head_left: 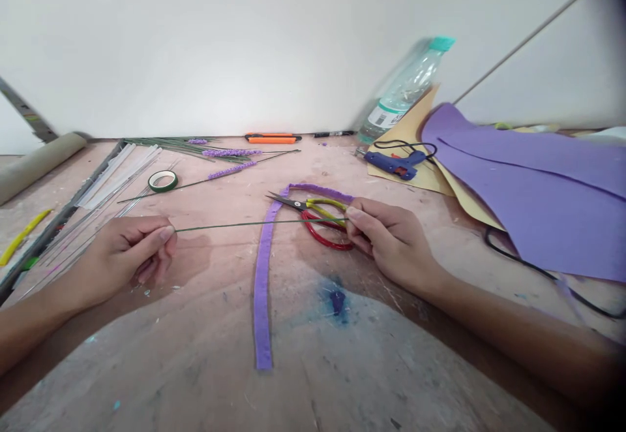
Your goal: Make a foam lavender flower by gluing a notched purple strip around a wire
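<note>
Between my two hands a thin green wire stem (229,226) stretches almost level above the table. My left hand (134,249) pinches its left end between thumb and fingers. At the other end, my right hand (386,236) is closed on the stem and also touches the end of a purple fringed strip (263,288). The strip curves from the right hand and hangs or lies down toward the front; its lower part crosses behind the stem. Scissors (325,213) with one red and one yellow handle lie beside my right fingers, blades pointing left.
Behind lie purple flower stems (232,170), a green tape roll (163,181), clear glue sticks (105,174) and an orange cutter (272,138). At right are a blue glue gun (398,163), a leaning water bottle (405,96) and purple sheets (528,197). A black cord (528,262) runs along the right.
</note>
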Demonstrator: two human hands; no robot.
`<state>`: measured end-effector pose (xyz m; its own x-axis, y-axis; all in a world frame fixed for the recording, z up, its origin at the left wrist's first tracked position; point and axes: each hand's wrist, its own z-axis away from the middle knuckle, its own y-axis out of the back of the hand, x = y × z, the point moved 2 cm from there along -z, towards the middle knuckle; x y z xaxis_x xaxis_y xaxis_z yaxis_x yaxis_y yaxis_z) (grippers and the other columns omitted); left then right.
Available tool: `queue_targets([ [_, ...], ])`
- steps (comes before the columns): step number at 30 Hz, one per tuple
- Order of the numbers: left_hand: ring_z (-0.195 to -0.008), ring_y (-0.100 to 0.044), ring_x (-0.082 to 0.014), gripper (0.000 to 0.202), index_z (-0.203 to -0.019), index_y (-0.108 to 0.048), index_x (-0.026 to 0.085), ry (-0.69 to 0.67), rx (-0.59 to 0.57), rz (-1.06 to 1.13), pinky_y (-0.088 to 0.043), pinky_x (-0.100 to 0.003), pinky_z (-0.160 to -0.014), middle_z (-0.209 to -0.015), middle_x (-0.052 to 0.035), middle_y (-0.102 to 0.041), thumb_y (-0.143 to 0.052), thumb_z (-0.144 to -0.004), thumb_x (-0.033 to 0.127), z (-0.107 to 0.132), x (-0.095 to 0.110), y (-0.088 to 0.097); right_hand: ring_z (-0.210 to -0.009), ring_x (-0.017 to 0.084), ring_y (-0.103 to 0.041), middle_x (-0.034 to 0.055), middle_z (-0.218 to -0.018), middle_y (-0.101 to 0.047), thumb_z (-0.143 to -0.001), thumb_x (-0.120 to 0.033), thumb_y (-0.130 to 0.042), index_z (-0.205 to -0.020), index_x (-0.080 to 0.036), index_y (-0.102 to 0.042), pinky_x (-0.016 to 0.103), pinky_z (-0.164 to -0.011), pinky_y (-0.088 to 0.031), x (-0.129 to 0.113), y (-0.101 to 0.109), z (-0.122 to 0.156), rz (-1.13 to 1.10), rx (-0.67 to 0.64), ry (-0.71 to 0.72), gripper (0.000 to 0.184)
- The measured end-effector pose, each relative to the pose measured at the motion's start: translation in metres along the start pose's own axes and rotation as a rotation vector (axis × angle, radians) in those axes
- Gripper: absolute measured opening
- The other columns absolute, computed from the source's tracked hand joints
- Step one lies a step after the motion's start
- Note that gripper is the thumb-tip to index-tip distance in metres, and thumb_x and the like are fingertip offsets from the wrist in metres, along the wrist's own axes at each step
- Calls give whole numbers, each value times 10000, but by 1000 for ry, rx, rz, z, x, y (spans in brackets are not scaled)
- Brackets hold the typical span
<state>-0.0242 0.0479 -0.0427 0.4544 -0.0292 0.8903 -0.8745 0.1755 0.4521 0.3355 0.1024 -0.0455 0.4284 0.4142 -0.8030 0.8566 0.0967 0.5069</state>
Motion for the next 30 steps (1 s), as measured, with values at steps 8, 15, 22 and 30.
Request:
queue_targets([
  [8, -359, -395, -68, 437, -565, -500, 179, 103, -35, 200, -308, -179, -412, -357, 43, -491, -503, -970, 342, -1, -7, 8, -568, 134, -539, -5, -732, -618, -987, -317, -553, -937, -224, -558, 287, -551, -422, -2, -3, 5, 142, 68, 194, 106],
  [15, -306, -338, -74, 433, -528, -467, 199, 103, -92, 339, -277, -198, -364, -309, 44, -440, -530, -924, 362, -5, -7, 8, -561, 130, -588, -14, -724, -630, -977, -315, -591, -933, -227, -585, 279, -556, -460, -6, -2, 5, 117, 30, 259, 98],
  [22, -311, -308, -75, 443, -516, -461, 199, 61, -60, 368, -285, -197, -355, -316, 41, -434, -523, -926, 357, -8, -7, 9, -555, 118, -549, -29, -682, -584, -983, -271, -570, -889, -231, -576, 276, -566, -430, -8, -2, 6, 113, 11, 284, 102],
  [30, -374, -387, -90, 443, -566, -535, 190, 61, -16, 219, -301, -199, -397, -392, 20, -509, -523, -972, 367, -7, -2, 6, -491, 107, -465, -47, -604, -512, -1030, -324, -513, -836, -223, -524, 262, -492, -368, 1, -3, 6, -5, -40, 102, 219],
])
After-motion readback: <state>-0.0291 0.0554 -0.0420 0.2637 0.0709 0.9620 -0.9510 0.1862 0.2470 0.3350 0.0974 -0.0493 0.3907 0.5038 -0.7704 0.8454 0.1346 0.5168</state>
